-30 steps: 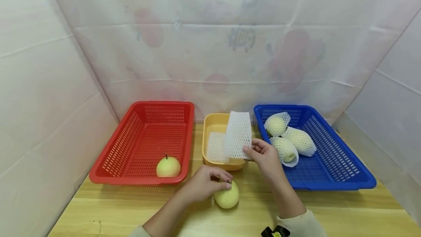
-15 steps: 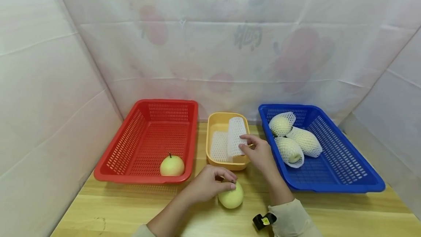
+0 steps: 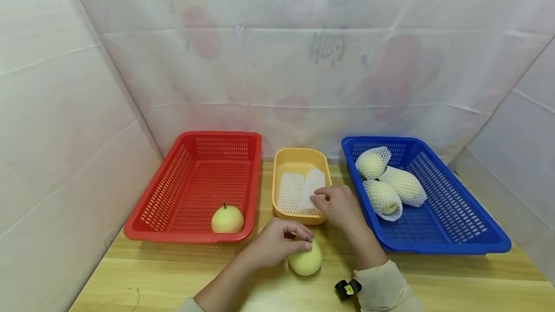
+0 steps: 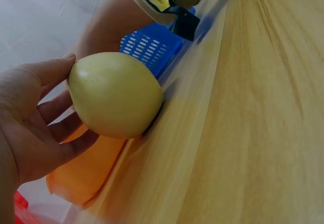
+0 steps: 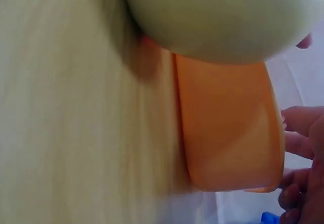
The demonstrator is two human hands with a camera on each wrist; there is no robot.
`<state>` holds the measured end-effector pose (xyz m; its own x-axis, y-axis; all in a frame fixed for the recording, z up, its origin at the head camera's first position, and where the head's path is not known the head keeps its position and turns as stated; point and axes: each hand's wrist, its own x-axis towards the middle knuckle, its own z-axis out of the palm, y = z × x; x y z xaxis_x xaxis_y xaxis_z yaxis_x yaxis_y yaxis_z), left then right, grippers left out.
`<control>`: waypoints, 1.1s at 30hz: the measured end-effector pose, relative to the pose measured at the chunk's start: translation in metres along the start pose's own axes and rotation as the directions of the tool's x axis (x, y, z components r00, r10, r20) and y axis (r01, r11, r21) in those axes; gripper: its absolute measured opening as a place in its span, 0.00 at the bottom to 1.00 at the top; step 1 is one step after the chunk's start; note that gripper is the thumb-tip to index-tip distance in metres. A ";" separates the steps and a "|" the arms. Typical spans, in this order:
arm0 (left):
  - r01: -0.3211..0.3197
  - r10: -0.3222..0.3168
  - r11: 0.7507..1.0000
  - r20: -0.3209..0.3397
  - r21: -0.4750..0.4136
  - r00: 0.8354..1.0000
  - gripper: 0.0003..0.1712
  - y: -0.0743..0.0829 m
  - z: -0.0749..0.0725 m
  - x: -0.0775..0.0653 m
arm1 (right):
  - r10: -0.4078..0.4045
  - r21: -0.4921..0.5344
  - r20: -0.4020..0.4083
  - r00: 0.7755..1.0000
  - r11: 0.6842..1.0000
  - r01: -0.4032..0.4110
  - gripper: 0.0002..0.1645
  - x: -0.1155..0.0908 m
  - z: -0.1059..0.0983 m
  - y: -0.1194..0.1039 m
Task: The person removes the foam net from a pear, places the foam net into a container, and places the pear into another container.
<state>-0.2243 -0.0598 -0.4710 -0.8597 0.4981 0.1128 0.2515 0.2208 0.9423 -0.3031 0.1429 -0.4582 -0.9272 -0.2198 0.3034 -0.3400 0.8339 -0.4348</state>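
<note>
A yellow pear [image 3: 305,258] rests on the wooden table, with my left hand [image 3: 277,242] holding its top between thumb and fingers. In the left wrist view the pear [image 4: 116,95] sits against my fingertips. My right hand [image 3: 340,206] reaches over the near right rim of the yellow tray [image 3: 277,184]. Its thumb and index finger pinch a white foam net sleeve [image 3: 313,183] that lies slanted inside. Beside that sleeve is a flat foam net [image 3: 290,191]. The right wrist view shows the tray's side [image 5: 230,128], but the finger contact is hidden there.
At the left, a red basket [image 3: 149,199] contains one bare pear [image 3: 227,219]. A blue basket [image 3: 438,244] at the right contains three pears in foam nets [image 3: 403,187]. Fabric walls [image 3: 277,61] enclose the table [image 3: 173,273] behind and at the sides.
My right hand has lowered the foam net sleeve from upright above the yellow tray to lying inside it. The left hand stays on the pear. The head view has shifted slightly.
</note>
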 end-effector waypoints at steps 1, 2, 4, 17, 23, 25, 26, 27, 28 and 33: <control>0.000 0.000 1.000 0.000 0.002 1.000 0.06 0.000 0.000 0.000 | -0.003 -0.035 -0.016 1.000 0.999 0.002 0.16 0.000 0.001 0.000; 0.001 -0.001 1.000 0.000 0.002 1.000 0.06 0.000 0.000 0.000 | -0.005 -0.065 -0.034 0.999 0.998 0.003 0.16 -0.001 0.001 0.000; 0.006 -0.006 1.000 0.001 -0.001 1.000 0.06 0.000 0.000 0.000 | -0.007 -0.104 -0.072 0.997 0.995 -0.001 0.14 -0.001 0.002 -0.001; -0.008 0.008 1.000 0.008 0.003 1.000 0.04 -0.001 0.001 0.002 | -0.047 -0.192 0.115 0.992 0.979 0.069 0.26 -0.006 0.008 -0.013; -0.015 0.015 1.000 0.010 0.009 1.000 0.04 0.000 0.003 0.002 | -0.013 -0.184 0.208 0.978 0.982 0.052 0.35 -0.005 0.011 -0.011; -0.014 0.014 1.000 0.011 0.009 1.000 0.04 0.000 0.003 0.002 | -0.010 -0.172 0.244 0.970 0.984 0.053 0.36 -0.006 0.012 -0.010; -0.014 0.014 1.000 0.011 0.009 1.000 0.04 0.000 0.003 0.002 | -0.011 -0.164 0.259 0.966 0.985 0.056 0.35 -0.006 0.012 -0.009; -0.014 0.014 1.000 0.010 0.008 1.000 0.04 0.000 0.003 0.002 | -0.015 -0.157 0.272 0.962 0.986 0.059 0.35 -0.006 0.011 -0.009; -0.013 0.013 1.000 0.009 0.009 1.000 0.05 0.000 0.003 0.002 | -0.019 -0.152 0.281 0.959 0.986 0.064 0.34 -0.005 0.011 -0.010; -0.011 0.011 1.000 0.003 0.012 1.000 0.04 -0.001 0.002 0.001 | -0.041 -0.132 0.261 0.964 0.988 0.078 0.26 -0.003 0.006 -0.013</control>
<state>-0.2250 -0.0577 -0.4722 -0.8556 0.5030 0.1225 0.2666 0.2252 0.9371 -0.2965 0.1302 -0.4585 -0.9213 -0.3785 0.0886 -0.3873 0.8738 -0.2940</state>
